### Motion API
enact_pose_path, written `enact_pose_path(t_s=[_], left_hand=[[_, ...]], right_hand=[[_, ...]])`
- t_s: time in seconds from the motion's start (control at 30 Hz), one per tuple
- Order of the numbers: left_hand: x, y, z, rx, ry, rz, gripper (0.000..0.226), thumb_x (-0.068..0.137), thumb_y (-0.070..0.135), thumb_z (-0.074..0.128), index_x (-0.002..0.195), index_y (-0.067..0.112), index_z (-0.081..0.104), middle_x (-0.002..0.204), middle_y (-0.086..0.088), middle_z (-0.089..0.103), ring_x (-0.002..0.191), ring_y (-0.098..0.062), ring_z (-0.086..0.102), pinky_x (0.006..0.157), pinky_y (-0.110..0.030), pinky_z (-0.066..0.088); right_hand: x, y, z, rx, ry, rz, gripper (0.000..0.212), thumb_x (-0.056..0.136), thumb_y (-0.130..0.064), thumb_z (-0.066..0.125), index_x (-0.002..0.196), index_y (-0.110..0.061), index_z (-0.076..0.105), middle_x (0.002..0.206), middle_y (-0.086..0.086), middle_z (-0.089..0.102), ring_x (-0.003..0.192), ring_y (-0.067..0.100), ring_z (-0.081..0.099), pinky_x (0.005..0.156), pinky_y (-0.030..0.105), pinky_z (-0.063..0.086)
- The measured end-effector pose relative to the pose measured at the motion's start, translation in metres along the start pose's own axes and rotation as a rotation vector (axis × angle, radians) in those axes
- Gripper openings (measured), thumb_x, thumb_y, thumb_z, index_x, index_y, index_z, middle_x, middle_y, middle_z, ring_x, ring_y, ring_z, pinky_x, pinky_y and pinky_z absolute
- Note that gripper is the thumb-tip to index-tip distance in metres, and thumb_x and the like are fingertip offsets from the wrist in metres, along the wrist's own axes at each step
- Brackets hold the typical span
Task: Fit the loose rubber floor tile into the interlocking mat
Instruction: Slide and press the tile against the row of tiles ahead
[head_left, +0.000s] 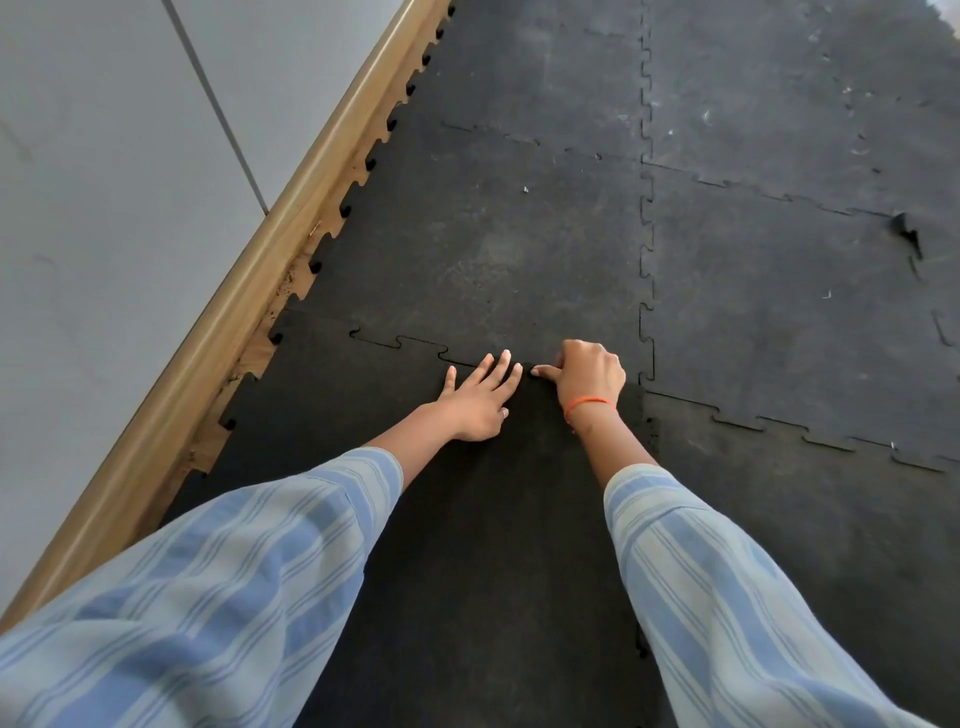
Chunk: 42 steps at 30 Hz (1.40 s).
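The loose black rubber tile (332, 415) lies on the floor under my arms, its toothed far edge meeting the interlocking mat (478, 249) beyond it. My left hand (478, 397) lies flat on the tile's far edge, fingers spread, fingertips at the seam. My right hand (589, 376) is curled just beside it, thumb tip pressing down on the seam (410, 344). To the left of the hands the teeth sit meshed along the seam. Whether the teeth under the hands are seated is hidden.
A wooden skirting board (270, 244) and grey wall (104, 208) run along the left, with a strip of bare wooden floor (260, 353) beside the mat's toothed edge. More joined tiles (789, 291) spread to the right; one corner (906, 231) is torn and lifted.
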<state>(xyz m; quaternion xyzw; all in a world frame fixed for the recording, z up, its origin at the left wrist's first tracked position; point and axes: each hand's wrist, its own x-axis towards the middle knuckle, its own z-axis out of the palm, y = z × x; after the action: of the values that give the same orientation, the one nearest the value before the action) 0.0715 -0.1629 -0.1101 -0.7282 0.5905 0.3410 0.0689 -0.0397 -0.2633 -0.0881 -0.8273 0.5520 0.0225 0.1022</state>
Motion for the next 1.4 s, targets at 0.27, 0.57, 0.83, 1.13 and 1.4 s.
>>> enact_pose_path(t_s=[0.27,0.57,0.83,1.13,1.4], left_hand=[[-0.003,0.013,0.001,0.122,0.043,-0.015,0.062,0.104,0.029,0.025,0.154,0.020,-0.010,0.160,0.009,-0.023,0.148,-0.018,-0.017,0.114,-0.064,0.002],[0.000,0.018,-0.017,0.158,-0.107,-0.070,0.065,0.104,0.032,0.027,0.152,0.022,-0.015,0.157,0.010,-0.030,0.148,-0.018,-0.020,0.114,-0.066,0.006],[0.012,0.068,-0.010,0.027,-0.009,0.098,0.066,0.101,0.018,0.030,0.154,0.017,-0.010,0.162,0.006,-0.016,0.149,-0.013,-0.011,0.114,-0.063,-0.004],[0.014,0.072,-0.008,0.109,0.060,0.092,0.067,0.102,0.032,0.036,0.155,0.018,-0.002,0.163,0.006,-0.006,0.150,-0.015,-0.001,0.114,-0.065,0.011],[0.021,0.081,-0.010,0.171,-0.039,0.033,0.080,0.099,0.051,0.036,0.153,0.018,-0.012,0.161,0.005,-0.020,0.150,-0.016,-0.011,0.112,-0.068,0.012]], right_hand=[[-0.045,0.037,0.019,-0.017,0.103,-0.146,0.045,0.099,-0.023,0.042,0.139,-0.003,0.042,0.151,0.015,0.036,0.144,0.029,0.026,0.117,0.041,0.022],[-0.057,0.056,0.025,-0.043,-0.158,-0.103,0.065,0.101,-0.041,0.022,0.151,-0.008,-0.004,0.161,0.007,-0.009,0.149,0.021,-0.009,0.122,0.038,-0.001],[-0.055,0.080,0.011,-0.105,-0.209,-0.144,0.061,0.102,-0.037,0.024,0.152,-0.010,0.002,0.162,0.004,0.000,0.150,0.019,-0.001,0.122,0.039,0.006],[-0.039,0.079,0.002,-0.181,-0.252,-0.204,0.059,0.099,-0.023,0.038,0.149,-0.001,0.014,0.154,0.016,0.022,0.142,0.032,0.020,0.118,0.039,0.023],[-0.035,0.081,-0.001,-0.165,-0.319,-0.197,0.062,0.096,-0.021,0.045,0.148,-0.002,0.018,0.149,0.015,0.025,0.135,0.032,0.028,0.110,0.042,0.037]])
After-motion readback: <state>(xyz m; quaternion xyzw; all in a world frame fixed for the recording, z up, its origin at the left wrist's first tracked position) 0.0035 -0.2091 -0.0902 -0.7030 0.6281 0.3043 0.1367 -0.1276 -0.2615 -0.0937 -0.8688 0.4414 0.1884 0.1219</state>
